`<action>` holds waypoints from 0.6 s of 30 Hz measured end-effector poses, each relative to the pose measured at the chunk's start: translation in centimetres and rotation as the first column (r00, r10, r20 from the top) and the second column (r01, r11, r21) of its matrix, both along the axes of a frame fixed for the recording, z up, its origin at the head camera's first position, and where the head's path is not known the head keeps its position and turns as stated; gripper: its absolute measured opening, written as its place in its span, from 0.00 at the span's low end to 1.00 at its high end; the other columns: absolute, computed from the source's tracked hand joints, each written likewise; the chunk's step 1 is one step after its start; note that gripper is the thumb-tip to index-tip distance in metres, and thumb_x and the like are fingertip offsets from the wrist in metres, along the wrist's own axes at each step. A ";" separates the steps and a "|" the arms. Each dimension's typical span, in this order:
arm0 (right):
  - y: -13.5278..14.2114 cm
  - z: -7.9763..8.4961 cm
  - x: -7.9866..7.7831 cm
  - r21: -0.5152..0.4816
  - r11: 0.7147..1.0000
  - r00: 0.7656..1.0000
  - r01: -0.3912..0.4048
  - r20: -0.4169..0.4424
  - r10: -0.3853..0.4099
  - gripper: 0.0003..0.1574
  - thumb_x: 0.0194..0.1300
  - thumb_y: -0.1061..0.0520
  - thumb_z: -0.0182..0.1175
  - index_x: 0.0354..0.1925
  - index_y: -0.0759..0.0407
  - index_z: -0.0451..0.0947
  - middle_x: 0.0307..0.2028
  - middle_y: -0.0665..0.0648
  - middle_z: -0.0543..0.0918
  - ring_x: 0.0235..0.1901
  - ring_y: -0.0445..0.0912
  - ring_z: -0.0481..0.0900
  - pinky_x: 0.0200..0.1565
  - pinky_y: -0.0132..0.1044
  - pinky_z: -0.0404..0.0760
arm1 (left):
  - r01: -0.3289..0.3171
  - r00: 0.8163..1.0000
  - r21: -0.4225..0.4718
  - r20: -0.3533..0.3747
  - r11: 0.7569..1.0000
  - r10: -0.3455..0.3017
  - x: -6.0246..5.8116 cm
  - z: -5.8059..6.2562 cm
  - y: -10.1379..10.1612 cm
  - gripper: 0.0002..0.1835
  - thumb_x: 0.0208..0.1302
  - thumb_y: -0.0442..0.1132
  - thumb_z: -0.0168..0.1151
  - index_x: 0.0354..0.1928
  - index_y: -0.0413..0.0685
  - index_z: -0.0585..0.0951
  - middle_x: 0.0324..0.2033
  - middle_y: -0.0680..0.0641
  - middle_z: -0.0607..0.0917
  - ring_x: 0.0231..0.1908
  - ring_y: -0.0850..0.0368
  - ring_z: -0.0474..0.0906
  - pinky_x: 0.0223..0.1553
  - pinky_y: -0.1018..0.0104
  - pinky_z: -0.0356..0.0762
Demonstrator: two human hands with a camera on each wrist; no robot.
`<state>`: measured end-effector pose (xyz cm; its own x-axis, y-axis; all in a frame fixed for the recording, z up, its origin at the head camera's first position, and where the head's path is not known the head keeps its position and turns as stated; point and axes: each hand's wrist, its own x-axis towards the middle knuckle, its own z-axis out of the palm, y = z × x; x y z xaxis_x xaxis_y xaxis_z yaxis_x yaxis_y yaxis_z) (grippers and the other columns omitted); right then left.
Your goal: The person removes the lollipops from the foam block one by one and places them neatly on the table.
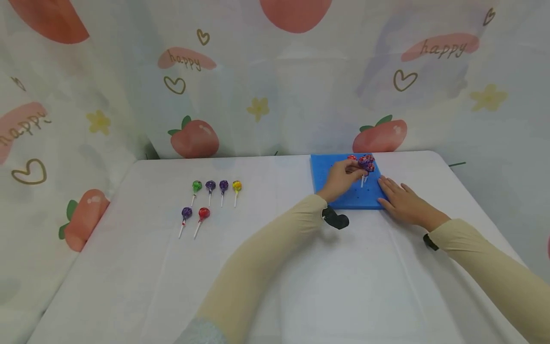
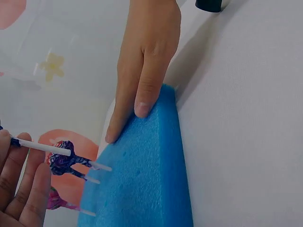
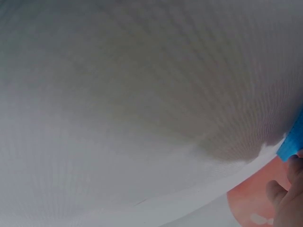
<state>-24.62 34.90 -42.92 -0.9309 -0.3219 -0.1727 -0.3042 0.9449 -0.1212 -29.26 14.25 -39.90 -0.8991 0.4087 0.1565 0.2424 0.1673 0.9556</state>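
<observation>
My left hand (image 1: pixel 341 179) is over the blue foam block (image 1: pixel 320 167) at the back right of the table. Its fingers pinch a lollipop, whose white stick (image 2: pixel 45 147) shows in the left wrist view; its candy head is mostly hidden there. Behind that stick, wrapped purple lollipops (image 2: pixel 61 161) and a pink one (image 2: pixel 56 201) stand in the foam on their sticks. My right hand (image 1: pixel 406 205) rests along the block's right edge with fingers extended. In the right wrist view only part of that hand (image 3: pixel 291 198) shows, beside a corner of the foam.
On the left of the white table (image 1: pixel 275 267) several lollipops lie in two rows: a green one (image 1: pixel 196 185), purple ones (image 1: pixel 210 185), a yellow one (image 1: pixel 237 186) and a red one (image 1: pixel 204 213). A patterned cloth (image 1: pixel 301 86) hangs behind the table.
</observation>
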 end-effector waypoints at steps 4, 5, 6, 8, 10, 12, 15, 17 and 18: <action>0.1 -0.1 0.0 0.001 1.000 1.000 0.005 0.012 -0.005 0.44 0.74 0.43 0.38 0.70 0.75 0.40 0.70 0.76 0.45 0.70 0.68 0.43 0.66 0.68 0.42 | 0.009 1.000 0.045 0.010 0.999 -0.010 -0.2 0.0 -1.5 0.12 0.65 0.36 0.57 0.46 0.35 0.79 0.41 0.39 0.86 0.39 0.53 0.84 0.36 0.80 0.79; 0.1 -0.1 0.0 0.001 1.000 1.000 0.007 0.014 -0.007 0.45 0.74 0.43 0.38 0.70 0.75 0.39 0.70 0.75 0.45 0.70 0.68 0.43 0.66 0.68 0.42 | 0.014 1.000 0.058 0.016 0.998 -0.015 -0.2 0.0 -1.9 0.12 0.65 0.36 0.57 0.46 0.34 0.79 0.40 0.39 0.86 0.40 0.51 0.84 0.36 0.79 0.79; 0.1 -0.2 0.1 0.001 1.000 1.000 0.008 0.013 -0.008 0.45 0.74 0.43 0.38 0.70 0.75 0.40 0.70 0.75 0.45 0.70 0.69 0.43 0.66 0.67 0.41 | 0.018 1.000 0.071 0.020 0.997 -0.019 -0.3 -0.1 -2.2 0.12 0.65 0.35 0.57 0.45 0.34 0.79 0.40 0.38 0.86 0.40 0.50 0.84 0.37 0.79 0.79; 0.0 -0.2 0.1 -0.002 1.000 1.000 0.011 0.014 -0.011 0.45 0.73 0.43 0.39 0.70 0.75 0.40 0.70 0.75 0.45 0.70 0.69 0.43 0.66 0.67 0.41 | 0.018 0.999 0.087 0.031 0.996 -0.020 -0.3 -0.2 -3.0 0.11 0.65 0.35 0.57 0.45 0.34 0.79 0.40 0.38 0.86 0.41 0.49 0.84 0.37 0.78 0.79; 0.1 -0.2 0.1 -0.003 1.000 1.000 0.014 0.020 -0.014 0.46 0.73 0.42 0.39 0.70 0.74 0.39 0.70 0.75 0.44 0.70 0.69 0.42 0.66 0.67 0.40 | 0.007 0.999 0.095 0.050 0.995 -0.012 -0.4 -0.3 -3.8 0.11 0.65 0.36 0.58 0.44 0.34 0.79 0.40 0.39 0.86 0.41 0.50 0.84 0.38 0.76 0.80; 0.1 -0.2 0.0 0.001 1.000 1.000 0.010 0.017 -0.010 0.45 0.73 0.43 0.39 0.70 0.75 0.39 0.70 0.75 0.44 0.70 0.69 0.42 0.66 0.67 0.40 | -0.009 0.998 0.102 0.068 0.995 0.002 -0.4 -0.4 -4.7 0.11 0.65 0.36 0.58 0.44 0.35 0.79 0.41 0.39 0.86 0.41 0.51 0.84 0.38 0.75 0.81; 0.1 -0.1 0.0 0.005 1.000 1.000 0.009 0.022 -0.009 0.46 0.73 0.43 0.40 0.70 0.74 0.38 0.70 0.75 0.44 0.70 0.69 0.42 0.66 0.67 0.40 | -0.028 0.996 0.100 0.084 0.995 0.019 -0.2 -0.3 -6.0 0.11 0.64 0.36 0.58 0.45 0.36 0.79 0.41 0.40 0.86 0.41 0.52 0.84 0.40 0.73 0.81; 0.0 -0.1 -0.1 0.009 1.000 1.000 0.004 0.017 -0.005 0.45 0.73 0.43 0.40 0.70 0.75 0.39 0.70 0.75 0.44 0.70 0.69 0.42 0.66 0.67 0.40 | -0.032 0.996 0.103 0.088 0.994 0.023 0.0 -0.2 -7.0 0.12 0.64 0.36 0.58 0.45 0.36 0.79 0.42 0.39 0.85 0.42 0.52 0.84 0.41 0.72 0.81; 0.0 -0.1 -0.1 0.009 1.000 1.000 0.004 0.017 -0.004 0.45 0.73 0.43 0.40 0.70 0.75 0.39 0.70 0.75 0.44 0.70 0.69 0.42 0.66 0.67 0.40 | -0.030 0.996 0.102 0.089 0.994 0.021 0.1 -0.1 -7.5 0.12 0.64 0.36 0.58 0.46 0.36 0.79 0.43 0.39 0.85 0.42 0.52 0.84 0.42 0.72 0.81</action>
<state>-24.70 34.90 -43.01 -0.9290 -0.3167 -0.1917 -0.2985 0.9471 -0.1181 -29.13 6.72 -40.03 -0.9211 0.3714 0.1168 0.1539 0.0718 0.9855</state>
